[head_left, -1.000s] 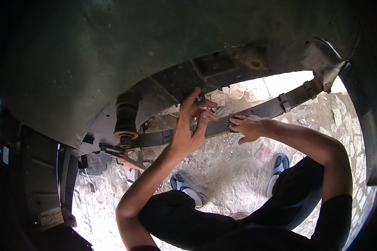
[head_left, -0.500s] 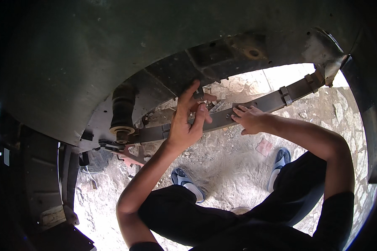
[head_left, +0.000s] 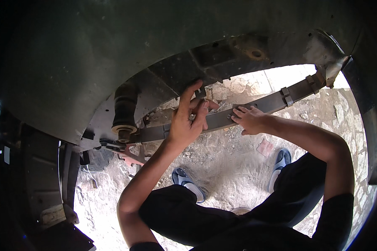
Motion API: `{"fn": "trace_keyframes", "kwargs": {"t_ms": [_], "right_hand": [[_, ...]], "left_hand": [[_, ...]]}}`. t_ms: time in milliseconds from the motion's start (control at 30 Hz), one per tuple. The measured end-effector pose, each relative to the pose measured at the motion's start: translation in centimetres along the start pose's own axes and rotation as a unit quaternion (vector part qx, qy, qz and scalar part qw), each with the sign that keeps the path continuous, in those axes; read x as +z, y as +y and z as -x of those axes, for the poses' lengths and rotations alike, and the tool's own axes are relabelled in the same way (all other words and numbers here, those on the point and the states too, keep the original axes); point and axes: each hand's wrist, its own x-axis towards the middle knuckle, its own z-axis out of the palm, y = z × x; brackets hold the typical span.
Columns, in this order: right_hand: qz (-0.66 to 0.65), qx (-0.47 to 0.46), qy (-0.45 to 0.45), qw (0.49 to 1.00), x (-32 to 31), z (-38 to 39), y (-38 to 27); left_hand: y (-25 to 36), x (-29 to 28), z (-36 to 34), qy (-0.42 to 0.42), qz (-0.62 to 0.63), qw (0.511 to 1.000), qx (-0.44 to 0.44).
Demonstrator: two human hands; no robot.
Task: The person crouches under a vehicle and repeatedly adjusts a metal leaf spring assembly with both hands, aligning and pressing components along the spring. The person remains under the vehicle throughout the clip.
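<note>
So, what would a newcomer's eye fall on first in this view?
The dark curved body panel across the top probably comes first. Below it, a long leaf spring slants up to the right, with the right hand resting on it and the left hand raised farther left. A dark cylinder hangs left of both hands.

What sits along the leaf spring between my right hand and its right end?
In the head view, two metal clips cross the leaf spring between your right hand and that end.

I can read no text, label, number or sign from here, whether beside my left hand point(head_left: 185, 125), my right hand point(head_left: 253, 121) or farther off.
</note>
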Motion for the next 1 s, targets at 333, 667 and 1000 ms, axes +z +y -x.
{"fn": "trace_keyframes", "kwargs": {"t_ms": [333,667,1000], "right_hand": [[0.012,0.025,-0.004,1.0,0.0,-0.3,0.1],[0.012,0.031,-0.044,0.998,-0.9,-0.3,-0.6],[0.009,0.052,-0.053,0.997,0.1,-1.1,-0.8]], "left_hand": [[-0.5,-0.1,0.1,0.005,0.023,1.0,0.005],[0.2,0.3,-0.2,0.016,-0.012,1.0,-0.001],[0.4,0.9,-0.2,0.042,-0.02,0.999,0.014]]}}
